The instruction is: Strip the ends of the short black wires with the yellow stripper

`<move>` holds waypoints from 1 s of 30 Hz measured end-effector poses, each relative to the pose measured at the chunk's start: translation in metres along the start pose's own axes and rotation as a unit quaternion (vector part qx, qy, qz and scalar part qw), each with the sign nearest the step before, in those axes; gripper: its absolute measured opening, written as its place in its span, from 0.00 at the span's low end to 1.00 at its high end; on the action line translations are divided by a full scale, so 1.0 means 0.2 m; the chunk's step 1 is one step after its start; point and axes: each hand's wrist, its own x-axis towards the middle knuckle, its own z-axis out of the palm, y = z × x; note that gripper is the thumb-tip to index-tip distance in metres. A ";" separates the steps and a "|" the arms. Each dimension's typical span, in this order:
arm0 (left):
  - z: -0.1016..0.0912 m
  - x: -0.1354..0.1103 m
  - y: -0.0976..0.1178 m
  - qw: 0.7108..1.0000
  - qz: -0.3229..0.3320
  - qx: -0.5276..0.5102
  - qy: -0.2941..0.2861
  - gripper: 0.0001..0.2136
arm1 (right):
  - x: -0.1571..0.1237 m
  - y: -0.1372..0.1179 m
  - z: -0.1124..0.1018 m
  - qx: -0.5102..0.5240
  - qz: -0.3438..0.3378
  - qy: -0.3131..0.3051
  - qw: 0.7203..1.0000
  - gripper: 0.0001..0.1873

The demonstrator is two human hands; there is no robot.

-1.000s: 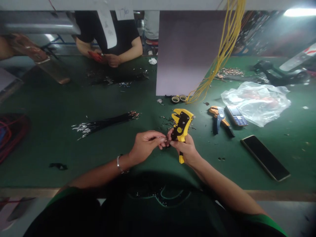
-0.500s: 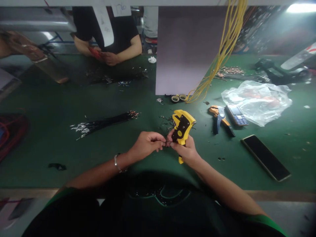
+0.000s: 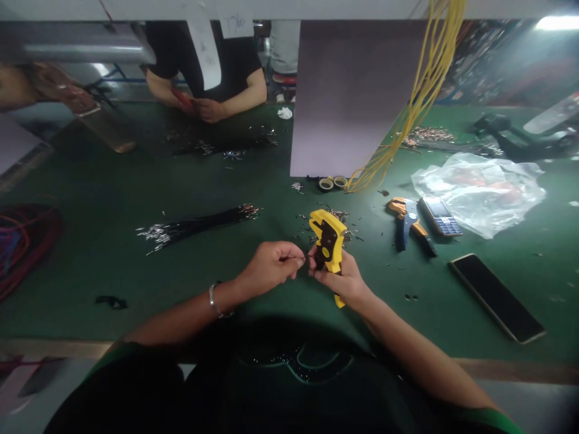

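The yellow wire stripper (image 3: 328, 244) is tipped further to the left than in the earlier frame, and a thin wire (image 3: 293, 258) is now held just beside its head instead of reaching into it. The wire is pinched in the fingers of the left hand (image 3: 269, 268), while the stripper is clamped in the right hand (image 3: 337, 280); the two hands are close but apart. A metal bangle (image 3: 212, 299) is worn on the left wrist. On the green counter (image 3: 90, 319), a smartphone (image 3: 496, 298) is laid to the right, and a bundle of black wires with bared ends (image 3: 196, 224) to the left. Metal scraps (image 3: 339, 215) are scattered just beyond the stripper, near an orange-and-blue stripper (image 3: 404, 223), a keypad phone (image 3: 439, 216) and a plastic bag (image 3: 479, 194). Farther off, a red item (image 3: 182, 99) is held by a co-worker's hands (image 3: 210, 110).
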 end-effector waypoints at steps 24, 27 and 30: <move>-0.11 0.02 0.03 0.981 0.026 -0.158 0.109 0.04 | -0.02 0.07 0.09 -0.643 -0.062 -0.015 0.763 0.13; -0.10 0.03 0.01 0.983 0.037 -0.159 0.088 0.04 | -0.02 0.04 0.08 -0.647 -0.061 -0.046 0.759 0.13; -0.10 0.02 0.01 0.984 0.043 -0.158 0.076 0.03 | -0.01 0.01 0.06 -0.595 -0.089 -0.039 0.798 0.11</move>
